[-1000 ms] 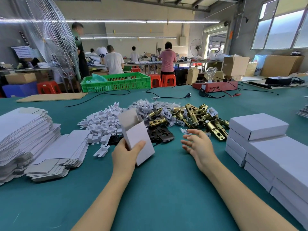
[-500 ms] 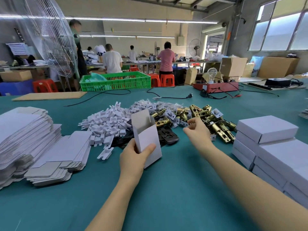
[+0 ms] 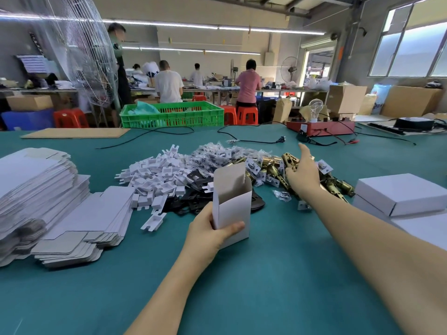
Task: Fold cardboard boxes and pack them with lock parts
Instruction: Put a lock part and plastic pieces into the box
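In the left hand (image 3: 208,232), held upright just above the green table (image 3: 266,286), stands a small white box (image 3: 232,204), folded into shape with its top flap open and, as far as the view shows, nothing inside; the thumb and fingers curl round its lower part. Beyond it, the right hand (image 3: 302,172) reaches over a heap of brass lock parts (image 3: 273,165), fingers spread and loosely extended, touching the heap but with nothing clearly gripped; whether a piece lies under the palm cannot be told. Between the two hands lie black plates (image 3: 193,201) and small clear bags (image 3: 217,153), with white plastic inserts (image 3: 157,180) further to the left. Left of the left hand sit tall stacks of flat unfolded boxes (image 3: 43,197), and right of the right hand a lower pile of closed white boxes (image 3: 399,194). Judging by these piles, some boxes are done, this one is folded but not yet filled, and most of the work remains.
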Tool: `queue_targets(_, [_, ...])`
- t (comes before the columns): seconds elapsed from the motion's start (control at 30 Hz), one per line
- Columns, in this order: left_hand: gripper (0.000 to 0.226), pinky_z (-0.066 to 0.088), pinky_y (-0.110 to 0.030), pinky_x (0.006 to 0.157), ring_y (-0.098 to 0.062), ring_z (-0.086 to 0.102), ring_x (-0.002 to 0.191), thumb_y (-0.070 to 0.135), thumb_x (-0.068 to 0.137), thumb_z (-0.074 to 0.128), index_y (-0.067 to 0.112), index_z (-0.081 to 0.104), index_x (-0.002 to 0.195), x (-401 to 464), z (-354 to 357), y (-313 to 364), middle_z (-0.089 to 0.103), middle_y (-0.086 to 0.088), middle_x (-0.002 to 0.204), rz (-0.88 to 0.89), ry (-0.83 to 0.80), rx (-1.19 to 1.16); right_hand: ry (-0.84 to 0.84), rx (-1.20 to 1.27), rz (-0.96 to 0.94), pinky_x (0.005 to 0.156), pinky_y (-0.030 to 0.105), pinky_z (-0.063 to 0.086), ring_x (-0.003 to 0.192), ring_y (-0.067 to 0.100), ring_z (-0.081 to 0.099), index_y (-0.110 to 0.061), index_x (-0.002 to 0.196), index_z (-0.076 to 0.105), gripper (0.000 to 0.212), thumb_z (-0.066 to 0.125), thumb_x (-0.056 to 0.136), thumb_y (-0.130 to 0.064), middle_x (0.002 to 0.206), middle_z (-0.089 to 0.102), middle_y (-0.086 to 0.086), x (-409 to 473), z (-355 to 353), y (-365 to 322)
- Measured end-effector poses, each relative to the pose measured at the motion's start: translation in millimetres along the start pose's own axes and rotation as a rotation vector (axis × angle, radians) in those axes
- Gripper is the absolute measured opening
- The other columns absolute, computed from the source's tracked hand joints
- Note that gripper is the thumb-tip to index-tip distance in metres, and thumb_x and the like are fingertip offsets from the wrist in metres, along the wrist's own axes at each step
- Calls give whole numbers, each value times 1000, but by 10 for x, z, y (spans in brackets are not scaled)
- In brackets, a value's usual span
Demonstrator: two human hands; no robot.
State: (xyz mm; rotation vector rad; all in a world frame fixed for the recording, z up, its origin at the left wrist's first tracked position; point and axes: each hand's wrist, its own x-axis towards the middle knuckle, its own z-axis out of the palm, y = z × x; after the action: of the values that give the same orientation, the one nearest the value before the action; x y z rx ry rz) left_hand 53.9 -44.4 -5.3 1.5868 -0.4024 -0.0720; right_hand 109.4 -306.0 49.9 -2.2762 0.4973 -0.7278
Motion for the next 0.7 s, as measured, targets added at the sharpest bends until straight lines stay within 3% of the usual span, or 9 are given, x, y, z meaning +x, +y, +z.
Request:
queue_targets(0.13, [46,51,-16,76,-4,67,97,15,74,84,41,65,108,-13,20,-7,73,18,101,-15,-54,17,8,-267,-84,82,44,44,98,35,54,-28,146,25,61,55,94,-18,114,55,16,-18,22,27])
queue_targets(0.23, [48,51,-21,80,-3,66,97,27,66,83,40,65,108,-8,29,8,72,18,102,-16,-55,15,40,-329,-114,89,45,43,104,36,53,-27,141,36,51,53,94,-19,119,55,15,-42,41,71])
queue_targets(0.33, [50,49,-20,80,0,66,96,31,62,81,41,64,108,-12,42,15,72,20,102,-8,-60,17,-16,-267,-69,82,42,48,96,33,55,-31,142,34,57,54,90,-18,121,53,16,-75,85,111])
queue_targets(0.43, [51,49,-21,81,1,65,97,32,62,80,42,63,109,-12,40,22,71,21,103,-5,-66,23,-59,-216,-38,65,32,42,85,28,54,-27,142,36,61,58,86,-13,115,56,16,-74,134,123])
queue_targets(0.53, [51,48,-20,80,1,65,97,32,63,80,43,63,109,-18,40,29,71,22,103,-7,-70,16,52,-90,-39,57,29,38,73,22,54,-22,128,44,48,60,84,-9,92,60,8,-111,133,94])
queue_targets(0.7, [51,49,-20,80,0,65,99,32,62,79,42,63,110,-27,34,40,71,21,104,-14,-70,29,230,249,-13,56,28,43,70,21,55,-24,114,42,40,61,81,-9,82,57,-1,-397,-107,-68])
